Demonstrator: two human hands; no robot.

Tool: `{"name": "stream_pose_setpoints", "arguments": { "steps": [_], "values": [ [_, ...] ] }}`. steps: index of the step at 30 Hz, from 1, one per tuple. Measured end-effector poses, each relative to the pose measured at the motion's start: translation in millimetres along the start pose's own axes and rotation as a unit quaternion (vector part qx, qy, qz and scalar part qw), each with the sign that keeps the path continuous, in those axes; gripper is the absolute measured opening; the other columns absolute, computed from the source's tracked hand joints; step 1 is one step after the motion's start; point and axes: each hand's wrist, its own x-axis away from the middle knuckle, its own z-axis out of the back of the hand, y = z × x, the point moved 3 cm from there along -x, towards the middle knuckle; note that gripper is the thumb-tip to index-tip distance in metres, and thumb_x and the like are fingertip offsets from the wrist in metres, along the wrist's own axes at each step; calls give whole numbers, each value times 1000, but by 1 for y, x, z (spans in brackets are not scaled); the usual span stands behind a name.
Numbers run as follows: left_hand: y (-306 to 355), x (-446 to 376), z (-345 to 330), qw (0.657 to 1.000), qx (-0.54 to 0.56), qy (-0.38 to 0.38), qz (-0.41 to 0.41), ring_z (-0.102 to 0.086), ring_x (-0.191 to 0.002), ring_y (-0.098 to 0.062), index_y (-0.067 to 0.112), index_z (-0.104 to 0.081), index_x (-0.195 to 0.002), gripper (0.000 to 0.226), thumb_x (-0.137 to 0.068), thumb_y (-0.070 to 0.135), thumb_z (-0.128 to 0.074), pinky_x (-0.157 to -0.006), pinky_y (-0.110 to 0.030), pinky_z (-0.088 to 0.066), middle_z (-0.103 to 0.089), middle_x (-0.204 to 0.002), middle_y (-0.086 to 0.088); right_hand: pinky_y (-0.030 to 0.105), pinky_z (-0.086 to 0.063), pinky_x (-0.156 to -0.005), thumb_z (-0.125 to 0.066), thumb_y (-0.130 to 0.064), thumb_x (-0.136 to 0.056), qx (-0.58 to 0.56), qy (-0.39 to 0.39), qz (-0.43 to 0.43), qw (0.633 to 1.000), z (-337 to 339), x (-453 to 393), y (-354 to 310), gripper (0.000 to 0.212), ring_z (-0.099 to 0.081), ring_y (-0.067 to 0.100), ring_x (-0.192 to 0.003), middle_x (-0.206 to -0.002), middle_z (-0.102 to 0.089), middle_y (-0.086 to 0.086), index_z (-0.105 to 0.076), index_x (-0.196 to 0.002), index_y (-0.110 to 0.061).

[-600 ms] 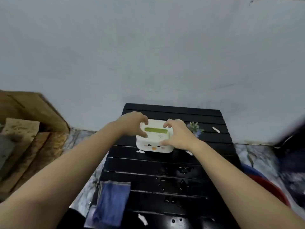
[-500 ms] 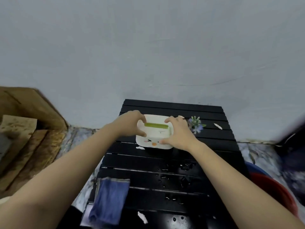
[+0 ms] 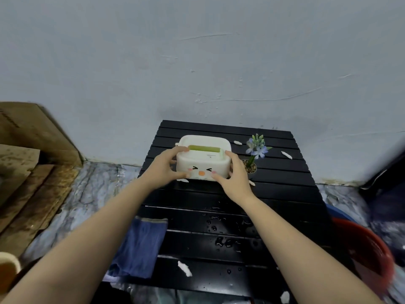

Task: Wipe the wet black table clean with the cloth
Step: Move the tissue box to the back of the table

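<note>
A black slatted table (image 3: 282, 185) stands against the wall, with water drops (image 3: 223, 240) on its near slats. A blue cloth (image 3: 140, 246) hangs over the table's left near edge, untouched. My left hand (image 3: 163, 170) and my right hand (image 3: 235, 174) grip the two sides of a white tissue box (image 3: 205, 159) with a green slot and a cartoon face. The box is at the far middle of the table, tilted towards me; whether its base touches the slats I cannot tell.
A small potted blue flower (image 3: 255, 150) stands just right of the box. White paper scraps (image 3: 184, 268) lie scattered on the table. A red basin (image 3: 368, 257) sits on the floor at the right, cardboard (image 3: 32, 150) at the left.
Both hands have stayed on the tissue box, and it now shows more of its front face, tilted up. The view has shifted closer to the table.
</note>
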Motion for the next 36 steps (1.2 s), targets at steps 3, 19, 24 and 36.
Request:
{"name": "stream_pose_setpoints", "arguments": {
  "steps": [3, 19, 24, 36],
  "values": [
    [-4, 5, -9, 998, 47, 29, 15, -70, -98, -8, 44, -53, -127, 71, -71, 12, -84, -85, -23, -58, -62, -124, 2, 40, -49, -104, -78, -12, -81, -28, 25, 11, 999, 1, -1, 7, 61, -54, 14, -123, -133, -54, -4, -50, -130, -36],
    [-18, 5, -17, 993, 79, 87, 11, -71, -94, -3, 42, -59, -127, 74, -69, 3, -83, -86, -18, -56, -68, -117, 1, 22, -51, -97, -79, -1, -78, -87, 22, 43, 995, 7, -4, 8, 53, -60, -6, -108, -110, -62, -25, -60, -119, -31],
    [-8, -15, -4, 986, 102, 128, -18, -70, -96, -1, 42, -60, -126, 72, -72, 0, -81, -84, -16, -55, -70, -112, 6, 23, -48, -101, -76, 0, -81, -97, 42, 91, 990, 6, -29, -1, 53, -59, -1, -118, -122, -66, -15, -59, -124, -28],
    [-22, -137, 8, 982, 104, 157, -18, -67, -102, -11, 41, -55, -131, 69, -78, 3, -76, -72, -29, -62, -63, -120, -1, 13, -54, -72, -68, 4, -84, -19, 114, 38, 993, -10, -165, 1, 59, -63, 12, -98, -117, -63, 4, -54, -127, -34]
  ]
}}
